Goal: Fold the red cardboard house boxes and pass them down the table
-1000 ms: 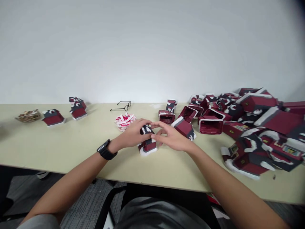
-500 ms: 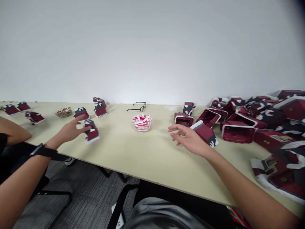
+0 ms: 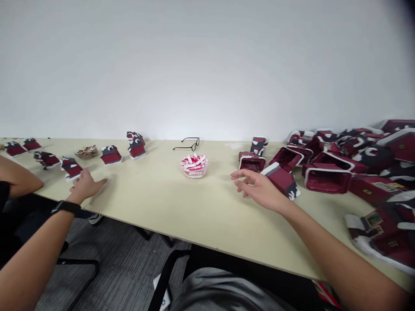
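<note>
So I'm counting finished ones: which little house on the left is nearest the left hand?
The little house just beyond the left hand; the others sit farther off.

Glasses (image 3: pixel 187 144) behind bowl (image 3: pixel 194 166)

Matt card, that little red house (image 3: pixel 71 167) by the left hand (image 3: pixel 84 185). Smooth, matt beige table (image 3: pixel 168 207). Glossy clear bowl (image 3: pixel 194 168) of paper strips, thin black plastic glasses (image 3: pixel 187 144) far back, grey ribbed carpet (image 3: pixel 110 268) near.

No readable text, labels, brands, numbers or signs appear anywhere; printed details on the paper houses are blurred.
</note>
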`<state>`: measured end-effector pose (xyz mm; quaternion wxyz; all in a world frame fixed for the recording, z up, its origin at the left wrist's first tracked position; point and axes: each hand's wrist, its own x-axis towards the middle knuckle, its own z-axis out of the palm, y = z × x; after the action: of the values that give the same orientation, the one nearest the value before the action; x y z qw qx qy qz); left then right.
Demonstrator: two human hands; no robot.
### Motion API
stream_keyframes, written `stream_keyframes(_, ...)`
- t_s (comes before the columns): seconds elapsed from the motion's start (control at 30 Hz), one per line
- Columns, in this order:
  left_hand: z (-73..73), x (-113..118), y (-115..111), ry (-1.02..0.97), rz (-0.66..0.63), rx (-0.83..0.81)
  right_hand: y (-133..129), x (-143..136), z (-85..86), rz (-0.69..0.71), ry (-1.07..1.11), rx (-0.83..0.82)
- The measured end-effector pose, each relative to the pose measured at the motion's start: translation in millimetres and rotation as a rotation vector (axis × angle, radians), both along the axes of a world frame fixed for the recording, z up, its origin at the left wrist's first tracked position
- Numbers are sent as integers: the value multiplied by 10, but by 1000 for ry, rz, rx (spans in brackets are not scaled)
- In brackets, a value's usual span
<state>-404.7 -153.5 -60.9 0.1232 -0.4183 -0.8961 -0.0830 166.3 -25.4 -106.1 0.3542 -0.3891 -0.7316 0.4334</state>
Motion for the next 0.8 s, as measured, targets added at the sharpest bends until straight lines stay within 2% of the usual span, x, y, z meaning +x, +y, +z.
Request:
stream_keyframes(0.1,48,331,199,-19,-53,27,12,0,-5,-2,-15,7)
stream_keyframes(0.2,153,845,487,45,-251,160,25,-1,-23,-16,-48,76)
stream_keyframes(0.33,251,1824,837,39,-652,358,10,22,20,-129,-53,321)
stream_keyframes(0.4,263,2397,938,-121,-908,418,3,66,95,-261,68,457)
stream_keyframes(0.47,240,2971,1002,-404,-1122,344,16,139,192,-451,248,542)
stream_keyframes(0.53,168,3507,1072,-541,-1334,148,57,229,281,-631,392,586)
stream_keyframes(0.6,38,3976,1182,-450,-1563,75,117,311,338,-748,462,625)
stream_keyframes(0.67,-137,4354,1335,-275,-1728,60,174,359,355,-801,487,646)
stream_keyframes(0.73,-321,4625,1503,-127,-1780,72,204,360,345,-816,483,638)
stream_keyframes(0.8,-470,4784,1641,-18,-1743,94,196,325,326,-807,456,620)
